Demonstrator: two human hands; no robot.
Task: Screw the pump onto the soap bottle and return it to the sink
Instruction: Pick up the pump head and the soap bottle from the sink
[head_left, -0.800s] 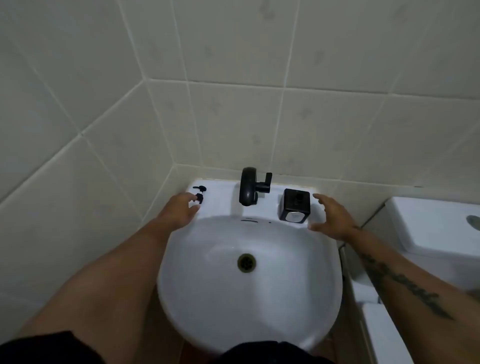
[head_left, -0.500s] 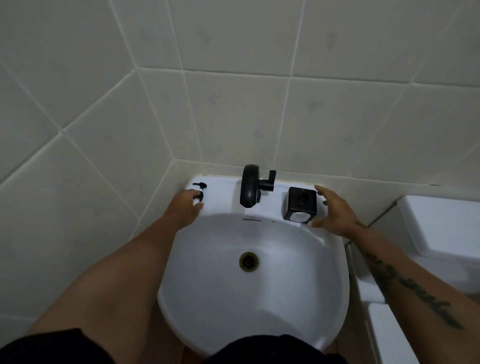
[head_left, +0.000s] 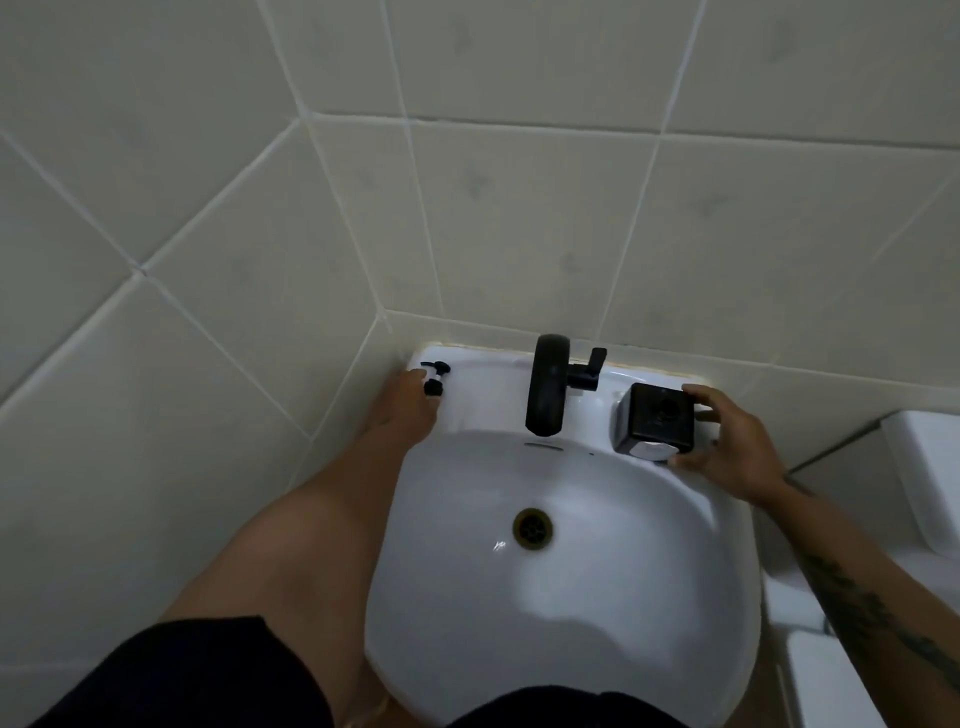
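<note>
A square black soap bottle (head_left: 655, 422) with an open top stands on the right back ledge of the white sink (head_left: 561, 597). My right hand (head_left: 727, 441) is wrapped around it, fingers on its right side and thumb at its lower front corner. The small black pump (head_left: 435, 376) lies on the left back corner of the sink ledge. My left hand (head_left: 402, 410) rests on that corner, its fingertips touching the pump; whether they grip it is unclear.
A black faucet (head_left: 548, 389) with a side lever stands between the two hands at the back of the sink. Tiled walls close in behind and to the left. A white toilet tank (head_left: 924, 467) sits to the right.
My right hand has moved left and closed around the soap bottle. My left hand has slid forward onto the pump. The camera has tilted closer over the sink.
</note>
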